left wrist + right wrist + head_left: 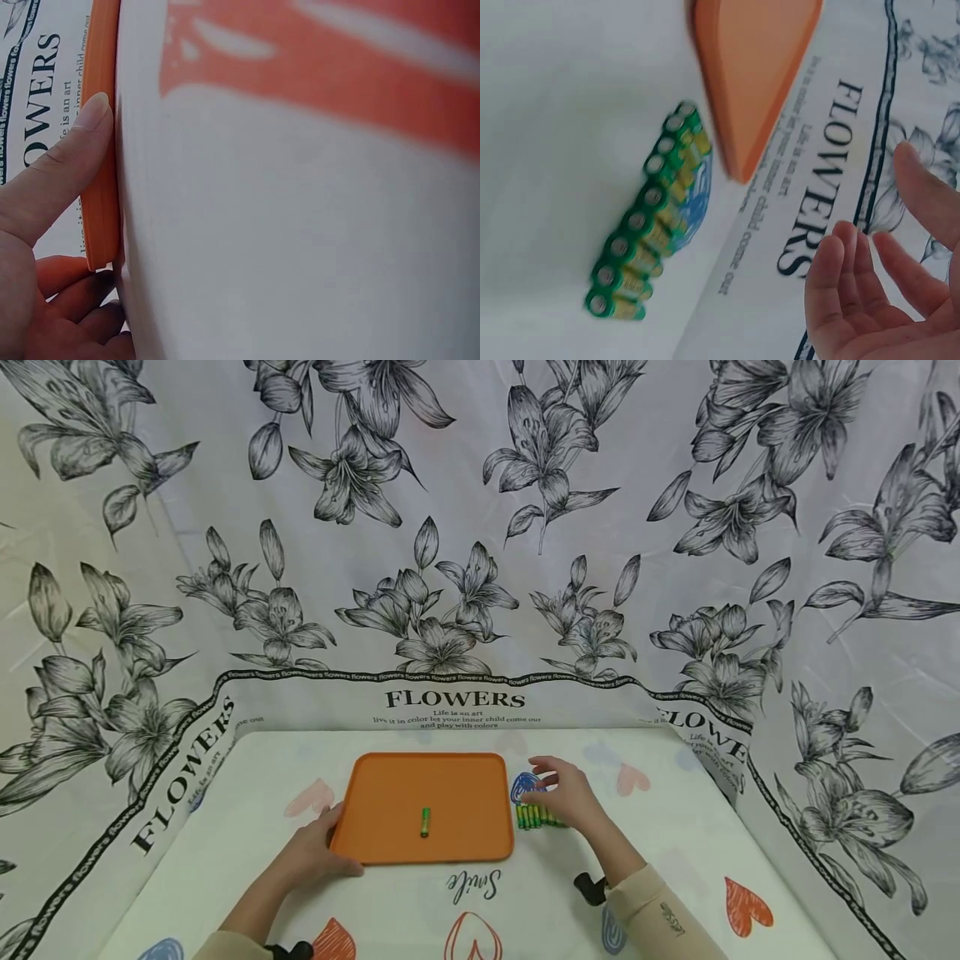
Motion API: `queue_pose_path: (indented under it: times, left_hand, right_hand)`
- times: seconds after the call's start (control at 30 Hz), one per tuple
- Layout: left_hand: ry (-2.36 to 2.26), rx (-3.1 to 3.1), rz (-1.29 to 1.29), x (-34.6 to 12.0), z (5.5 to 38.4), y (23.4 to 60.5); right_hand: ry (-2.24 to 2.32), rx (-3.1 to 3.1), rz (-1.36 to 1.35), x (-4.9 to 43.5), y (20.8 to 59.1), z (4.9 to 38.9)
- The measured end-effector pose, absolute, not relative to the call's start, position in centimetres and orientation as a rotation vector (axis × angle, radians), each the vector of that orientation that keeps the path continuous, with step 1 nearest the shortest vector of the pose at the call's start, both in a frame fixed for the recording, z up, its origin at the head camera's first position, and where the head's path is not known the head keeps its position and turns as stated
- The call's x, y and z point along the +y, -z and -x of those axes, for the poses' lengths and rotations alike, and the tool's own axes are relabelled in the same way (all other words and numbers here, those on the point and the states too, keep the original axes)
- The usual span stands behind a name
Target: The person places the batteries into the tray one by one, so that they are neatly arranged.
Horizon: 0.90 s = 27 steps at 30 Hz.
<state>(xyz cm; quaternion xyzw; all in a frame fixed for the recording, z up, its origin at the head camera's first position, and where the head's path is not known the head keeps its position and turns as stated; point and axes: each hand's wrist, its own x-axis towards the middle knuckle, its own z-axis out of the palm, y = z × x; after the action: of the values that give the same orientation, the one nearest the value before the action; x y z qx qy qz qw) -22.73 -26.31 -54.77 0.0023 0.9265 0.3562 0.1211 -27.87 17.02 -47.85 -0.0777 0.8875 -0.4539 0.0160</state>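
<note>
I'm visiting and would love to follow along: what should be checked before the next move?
1. Tray steadied: ok, the left hand grips the orange tray at its near left corner.
2. Picking hand free: ok, the right hand holds nothing.
3. Room on the tray: ok, bare surface surrounds the single battery.
4. Supply nearby: ok, the row of batteries lies right of the tray.
5. Next battery grasped: not ok.
6. Batteries charged: cannot tell.

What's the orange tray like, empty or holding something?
Holding something, though mostly bare: the head view shows one green battery inside the orange tray.
</note>
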Motion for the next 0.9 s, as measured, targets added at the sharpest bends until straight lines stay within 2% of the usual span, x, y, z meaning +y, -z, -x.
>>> queue_pose_path:
  times: [0.53, 0.9]
  left_hand:
    - [-1.068, 2.695, -0.01, -26.5, 22.7, 54.9]
    - [-1.07, 2.674, 0.021, -26.6, 23.0, 54.9]
  right_hand:
    - [1.259, 2.785, 0.159, 22.8, 49.7, 28.2]
    - [1.242, 2.656, -0.002, 24.8, 53.5, 29.3]
